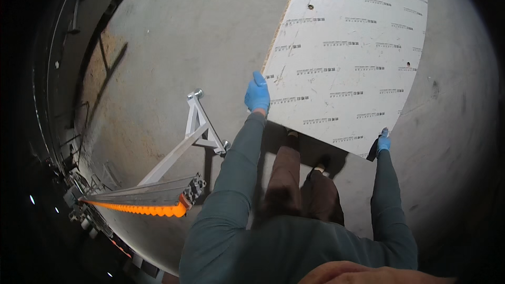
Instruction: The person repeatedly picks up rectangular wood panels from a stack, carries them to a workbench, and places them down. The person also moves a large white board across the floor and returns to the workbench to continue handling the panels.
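A large, pale flat board [347, 55] with rows of small dark print stretches away in front of me. Its left edge shows a tan, wood-like core, and a few dark holes and scuffs mark its face. My left hand [257, 93], in a blue glove, is closed round the near end of the left edge. At the near right corner, my right hand [384, 141] in a blue glove grips the board's edge, with something black beside it. The fingers under the board are hidden. The near end is raised above the floor, over my feet.
Left of me stands a grey metal stand [176, 152] with small wheels [195, 93]. It carries a long beam with a scalloped orange edge [142, 209]. Concrete floor [173, 37] surrounds the board, with brownish dust [108, 58] at far left. Dark equipment lines the left rim.
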Demonstrator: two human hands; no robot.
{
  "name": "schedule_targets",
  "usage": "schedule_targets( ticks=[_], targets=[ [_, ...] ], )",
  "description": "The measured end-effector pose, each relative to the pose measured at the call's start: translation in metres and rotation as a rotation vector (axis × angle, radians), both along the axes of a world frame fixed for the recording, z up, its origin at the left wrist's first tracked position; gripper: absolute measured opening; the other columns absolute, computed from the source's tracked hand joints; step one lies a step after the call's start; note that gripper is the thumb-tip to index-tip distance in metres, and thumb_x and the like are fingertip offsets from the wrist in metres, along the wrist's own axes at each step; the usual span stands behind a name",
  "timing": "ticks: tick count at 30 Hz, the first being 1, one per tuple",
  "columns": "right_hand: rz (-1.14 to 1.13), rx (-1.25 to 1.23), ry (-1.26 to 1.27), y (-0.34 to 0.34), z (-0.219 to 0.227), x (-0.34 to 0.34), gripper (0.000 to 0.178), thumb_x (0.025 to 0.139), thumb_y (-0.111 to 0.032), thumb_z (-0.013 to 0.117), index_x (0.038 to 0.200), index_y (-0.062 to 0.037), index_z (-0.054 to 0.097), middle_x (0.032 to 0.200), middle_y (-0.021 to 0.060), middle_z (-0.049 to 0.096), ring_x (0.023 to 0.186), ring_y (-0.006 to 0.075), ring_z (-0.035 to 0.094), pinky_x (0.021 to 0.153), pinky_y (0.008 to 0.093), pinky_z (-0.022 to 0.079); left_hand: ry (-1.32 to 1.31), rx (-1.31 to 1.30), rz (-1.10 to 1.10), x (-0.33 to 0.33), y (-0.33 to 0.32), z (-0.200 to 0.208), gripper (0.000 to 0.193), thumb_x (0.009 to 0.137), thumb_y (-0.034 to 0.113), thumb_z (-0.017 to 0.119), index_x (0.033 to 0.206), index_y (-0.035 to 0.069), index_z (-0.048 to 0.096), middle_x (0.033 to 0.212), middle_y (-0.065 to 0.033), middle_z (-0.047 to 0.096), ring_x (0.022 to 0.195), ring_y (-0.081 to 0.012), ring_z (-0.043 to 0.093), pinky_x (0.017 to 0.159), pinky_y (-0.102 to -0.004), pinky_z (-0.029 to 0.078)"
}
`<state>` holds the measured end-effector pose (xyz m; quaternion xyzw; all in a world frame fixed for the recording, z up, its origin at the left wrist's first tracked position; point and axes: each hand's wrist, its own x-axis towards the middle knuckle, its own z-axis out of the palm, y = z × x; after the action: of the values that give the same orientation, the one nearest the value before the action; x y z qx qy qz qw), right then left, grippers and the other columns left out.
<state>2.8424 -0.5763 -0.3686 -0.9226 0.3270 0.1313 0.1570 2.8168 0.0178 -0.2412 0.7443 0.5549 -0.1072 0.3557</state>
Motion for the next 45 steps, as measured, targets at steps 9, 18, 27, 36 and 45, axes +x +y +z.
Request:
schedule_targets(
  ticks=[9, 18, 27, 36, 45],
  targets=[
    [-0.133, 0.220, 0.290, -0.033, -0.009, -0.017, 0.099, 0.096, -0.078, 0.040, 0.137, 0.0107, 0.056, 0.133, 0.0263, 0.064, 0.124, 0.0365, 0.060, 0.104, 0.0426, 0.047, 0.058, 0.004, -0.114, -0.028, -0.002, -0.020, 0.089, 0.099, 0.072, 0.024, 0.114, -0.002, 0.070, 0.114, -0.0293, 0.070, 0.108, -0.0469, 0.067, 0.097, -0.0519, 0.049],
    [-0.023, 0.251, 0.380, -0.060, 0.000, -0.028, 0.095, 0.100, -0.074, 0.033, 0.139, 0.0087, 0.056, 0.139, 0.0270, 0.061, 0.129, 0.0352, 0.058, 0.107, 0.0421, 0.045, 0.139, -0.054, -0.089, -0.043, -0.026, -0.026, 0.090, 0.099, 0.072, 0.024, 0.114, -0.004, 0.070, 0.115, -0.0317, 0.069, 0.111, -0.0486, 0.065, 0.100, -0.0518, 0.048],
    [-0.047, 0.251, 0.385, -0.096, -0.020, -0.049, 0.092, 0.101, -0.073, 0.037, 0.143, 0.0078, 0.052, 0.139, 0.0259, 0.061, 0.128, 0.0351, 0.058, 0.109, 0.0414, 0.044, 0.110, -0.147, -0.138, -0.072, -0.050, -0.052, 0.087, 0.101, 0.069, 0.022, 0.112, -0.003, 0.068, 0.114, -0.0325, 0.068, 0.110, -0.0498, 0.064, 0.099, -0.0517, 0.048],
    [0.064, -0.078, 0.097, -0.021, 0.004, -0.034, 0.074, 0.089, -0.059, 0.066, 0.120, 0.0082, 0.064, 0.113, 0.0291, 0.069, 0.109, 0.0407, 0.066, 0.097, 0.0466, 0.052, 0.146, -0.217, -0.077, -0.079, -0.062, -0.072, 0.080, 0.099, 0.066, 0.035, 0.122, -0.005, 0.063, 0.126, -0.0322, 0.063, 0.120, -0.0486, 0.059, 0.103, -0.0512, 0.045],
    [1.036, 0.191, -0.103, 0.245, 0.129, -0.041, 0.069, 0.082, -0.036, 0.070, 0.137, 0.0023, 0.052, 0.149, 0.0321, 0.046, 0.138, 0.0469, 0.045, 0.113, 0.0534, 0.040, -0.659, 0.193, -0.398, -0.145, -0.079, 0.229, 0.047, 0.099, 0.020, 0.062, 0.141, -0.002, 0.056, 0.149, -0.0228, 0.052, 0.142, -0.0365, 0.046, 0.120, -0.0438, 0.034]
  ],
)
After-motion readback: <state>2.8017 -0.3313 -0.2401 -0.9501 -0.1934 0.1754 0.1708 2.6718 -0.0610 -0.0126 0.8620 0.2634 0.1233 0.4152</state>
